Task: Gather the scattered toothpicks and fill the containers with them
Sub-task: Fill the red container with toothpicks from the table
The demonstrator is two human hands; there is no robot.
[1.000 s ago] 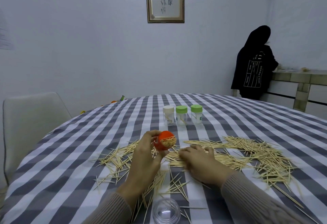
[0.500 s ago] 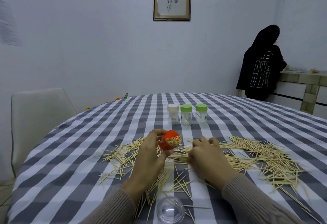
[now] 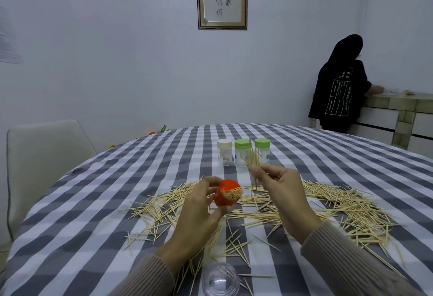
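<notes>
The left hand grips the orange container (already stuffed with sticks) above the tablecloth's near half; the right hand pinches a raised bundle of toothpicks. Scattered toothpicks spread toward the right edge. Three capped jars stand mid-table. A hoodie reads "OVER BOX T-SHIRT".

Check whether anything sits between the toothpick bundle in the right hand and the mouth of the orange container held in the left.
Nothing visible blocks it. The right hand pinches a toothpick bundle above the table, and the left hand holds the orange container tilted, its toothpick-filled mouth facing right. Only open air separates them; the clear lid lies nearer the camera.
</notes>
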